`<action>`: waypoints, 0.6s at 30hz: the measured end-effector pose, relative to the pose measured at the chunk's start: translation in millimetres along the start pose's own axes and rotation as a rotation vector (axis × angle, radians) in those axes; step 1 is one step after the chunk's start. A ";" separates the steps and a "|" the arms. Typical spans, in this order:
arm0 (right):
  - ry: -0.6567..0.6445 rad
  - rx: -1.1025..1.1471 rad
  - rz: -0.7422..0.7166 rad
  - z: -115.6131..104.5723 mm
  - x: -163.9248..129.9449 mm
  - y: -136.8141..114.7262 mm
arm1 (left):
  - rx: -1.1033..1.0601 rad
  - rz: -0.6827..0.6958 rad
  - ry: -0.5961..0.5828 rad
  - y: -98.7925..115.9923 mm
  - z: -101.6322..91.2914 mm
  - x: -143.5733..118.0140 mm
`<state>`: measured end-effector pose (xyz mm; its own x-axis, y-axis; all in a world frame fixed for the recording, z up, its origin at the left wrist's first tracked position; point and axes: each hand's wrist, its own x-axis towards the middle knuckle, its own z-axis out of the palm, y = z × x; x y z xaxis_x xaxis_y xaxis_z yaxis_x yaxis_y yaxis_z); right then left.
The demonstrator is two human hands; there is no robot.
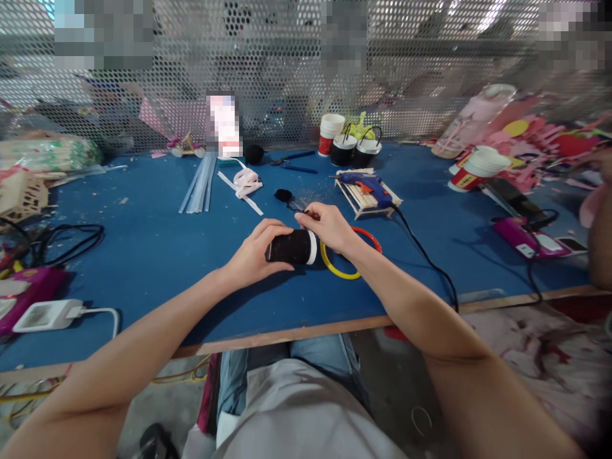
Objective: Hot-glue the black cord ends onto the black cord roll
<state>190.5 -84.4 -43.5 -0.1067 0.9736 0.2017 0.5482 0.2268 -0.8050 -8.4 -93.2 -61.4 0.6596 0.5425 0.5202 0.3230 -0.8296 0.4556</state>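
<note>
My left hand (261, 254) is closed around a paper cup (291, 247) wrapped in black, which lies on its side above the blue table with its white rim to the right. Just above the cup, my right hand (327, 223) pinches a thin black strand of yarn (302, 211). A small black clump of yarn (284, 195) lies on the table beyond my fingertips. Under my right wrist sits a red and yellow ring (345, 275). The exact way the strand meets the cup is hidden by my fingers.
A blue glue gun (370, 188) rests on a wooden stick rack, its cable running to the front edge. Behind stand black-wrapped cups (344, 151), pliers (294, 162), white ribbon (246, 183) and glue sticks (198, 185). A power strip (528, 239) and another person's arm are at right.
</note>
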 end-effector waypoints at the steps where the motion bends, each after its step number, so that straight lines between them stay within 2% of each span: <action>1: -0.001 -0.009 0.005 1.0 0.5 0.7 | 0.001 -0.005 -0.008 -0.4 0.4 -0.1; 18: 0.022 -0.124 0.004 10.1 8.7 15.3 | -0.038 -0.139 -0.156 -0.8 -3.5 0.3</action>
<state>189.6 -72.2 -59.7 -0.0865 0.9735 0.2118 0.6471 0.2165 -0.7310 -10.8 -91.9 -59.1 0.7084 0.6218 0.3339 0.3939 -0.7409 0.5439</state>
